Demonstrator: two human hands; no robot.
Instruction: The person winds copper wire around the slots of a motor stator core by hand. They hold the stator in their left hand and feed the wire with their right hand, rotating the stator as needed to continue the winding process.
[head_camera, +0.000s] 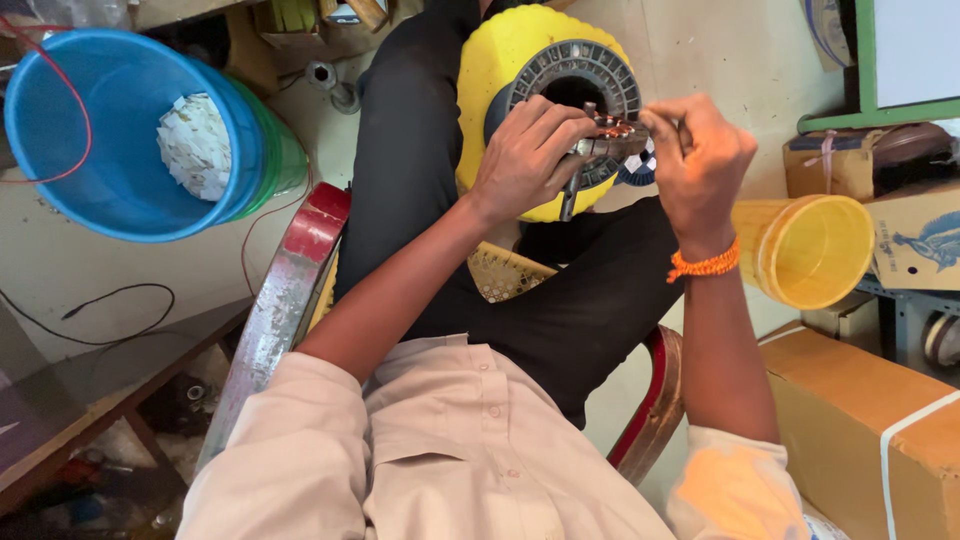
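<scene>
Over the lap, left hand (525, 150) clamps a small copper-wound metal part (605, 140) against the yellow disc (500, 70), right hand (700, 155) pinching closed at its tip.

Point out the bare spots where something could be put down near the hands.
Bare pale floor lies beyond the right hand, between the yellow disc and the green frame. More lies between the blue bucket and the chair arm. The lap under the left hand and the boxes are crowded.
</scene>
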